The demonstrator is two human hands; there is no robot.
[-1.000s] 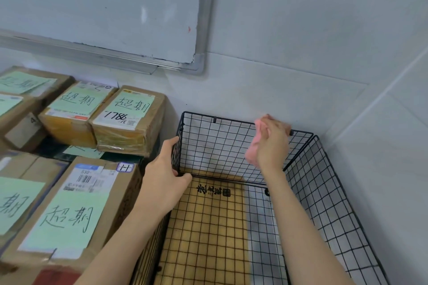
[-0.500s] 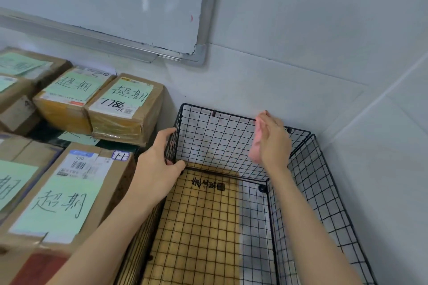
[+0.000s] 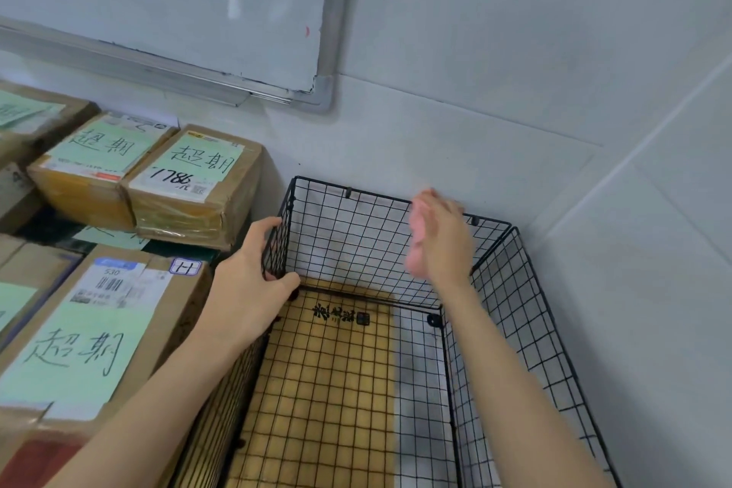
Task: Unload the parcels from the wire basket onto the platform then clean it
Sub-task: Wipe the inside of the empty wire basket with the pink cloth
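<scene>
Parcels (image 3: 99, 333) lie stacked at left, just beside the basket (image 3: 511, 329), each with a green label. The left hand (image 3: 253, 285) is clenched on the basket's far-left corner post, fingers outside the mesh, thumb inside. The basket stands in the wall corner, holding no parcels; a yellow grid board shows through its floor. The right hand (image 3: 443, 242) presses a pink cloth (image 3: 416, 234) against the inner face of the back mesh panel, gripping it
</scene>
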